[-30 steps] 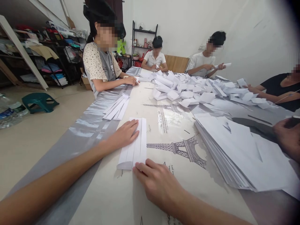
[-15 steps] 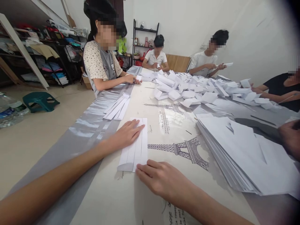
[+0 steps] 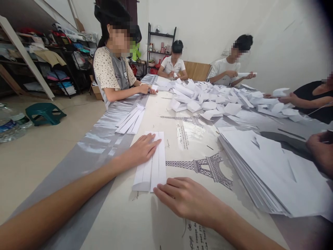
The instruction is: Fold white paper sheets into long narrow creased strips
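Before me a sheet of folded white paper [image 3: 158, 163] lies lengthwise on the table, creased into long narrow strips. My left hand [image 3: 143, 149] rests flat across its upper part, fingers stretched out. At the paper's lower right corner, my right hand [image 3: 179, 194] has its fingers curled together on the edge; the thumb is mostly hidden. Beyond my left hand lie several folded paper strips [image 3: 130, 119], fanned out. To the right is a thick stack of white paper sheets [image 3: 270, 170].
A large heap of folded white papers [image 3: 200, 95] covers the far part of the table. Several people sit or stand around it handling paper. Another person's hand [image 3: 321, 149] is at the right edge. A green stool [image 3: 45, 113] stands on the floor at left.
The right strip of the paper now lies flatter, and my right hand has shifted slightly right. My left hand stays in place. Co-workers at the far right have moved the papers they hold.
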`<state>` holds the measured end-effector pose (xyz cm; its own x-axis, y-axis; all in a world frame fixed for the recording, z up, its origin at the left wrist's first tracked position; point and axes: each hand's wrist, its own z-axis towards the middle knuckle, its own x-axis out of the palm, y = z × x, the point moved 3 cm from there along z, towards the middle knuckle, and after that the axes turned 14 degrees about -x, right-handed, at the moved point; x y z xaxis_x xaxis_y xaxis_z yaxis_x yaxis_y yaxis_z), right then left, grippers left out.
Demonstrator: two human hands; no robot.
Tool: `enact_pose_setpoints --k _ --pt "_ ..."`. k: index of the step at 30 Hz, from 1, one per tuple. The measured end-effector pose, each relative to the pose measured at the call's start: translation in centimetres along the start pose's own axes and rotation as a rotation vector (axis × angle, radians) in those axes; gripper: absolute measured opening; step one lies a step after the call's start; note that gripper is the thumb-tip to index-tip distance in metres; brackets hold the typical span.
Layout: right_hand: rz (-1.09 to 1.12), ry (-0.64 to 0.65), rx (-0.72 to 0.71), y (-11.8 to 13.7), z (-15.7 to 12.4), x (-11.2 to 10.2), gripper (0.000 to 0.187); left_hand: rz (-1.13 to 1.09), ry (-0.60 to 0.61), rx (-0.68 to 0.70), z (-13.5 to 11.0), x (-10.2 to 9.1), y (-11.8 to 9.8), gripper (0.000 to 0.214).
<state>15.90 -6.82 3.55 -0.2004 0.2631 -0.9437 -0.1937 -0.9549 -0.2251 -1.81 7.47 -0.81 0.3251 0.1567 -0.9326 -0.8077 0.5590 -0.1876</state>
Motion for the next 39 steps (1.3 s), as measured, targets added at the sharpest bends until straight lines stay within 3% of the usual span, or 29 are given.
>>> enact_pose_setpoints --k 9,14,18,21,23,25,27,34,39 --pt "0.018 -0.120 0.008 -0.5 0.1 -0.9 0.036 -0.035 -0.004 -0.062 -0.2 -0.6 -0.2 0.045" --pt "-0.006 -0.323 0.167 -2.6 -1.2 -1.2 0.053 -0.025 -0.081 -0.150 -0.4 -1.3 -0.8 0.044" --pt "-0.067 -0.432 0.302 -4.3 -2.5 -0.8 0.054 -0.174 -0.150 -0.151 -0.9 -2.8 -2.3 0.039" --pt "-0.082 -0.459 0.348 -4.7 -2.6 -0.3 0.051 -0.291 -0.260 0.015 -1.6 -3.8 -3.9 0.034" --pt "-0.079 -0.457 0.359 -4.6 -2.3 0.2 0.050 -0.299 -0.279 0.198 -2.1 -3.8 -4.9 0.028" --pt "-0.077 -0.445 0.364 -4.5 -2.0 0.7 0.049 -0.259 -0.309 0.296 -2.3 -3.5 -5.4 0.019" --pt "-0.069 -0.435 0.361 -4.4 -1.7 1.1 0.046 -0.215 -0.342 0.318 -2.3 -3.1 -5.4 0.008" --pt "-0.010 -0.437 0.359 -5.2 -2.2 0.7 0.016 -0.144 -0.433 0.437 -2.3 -2.9 -4.9 0.010" --pt "-0.051 -0.430 0.292 -5.2 -2.6 0.6 0.020 -0.147 -0.452 0.517 -2.2 -2.9 -4.9 0.013"
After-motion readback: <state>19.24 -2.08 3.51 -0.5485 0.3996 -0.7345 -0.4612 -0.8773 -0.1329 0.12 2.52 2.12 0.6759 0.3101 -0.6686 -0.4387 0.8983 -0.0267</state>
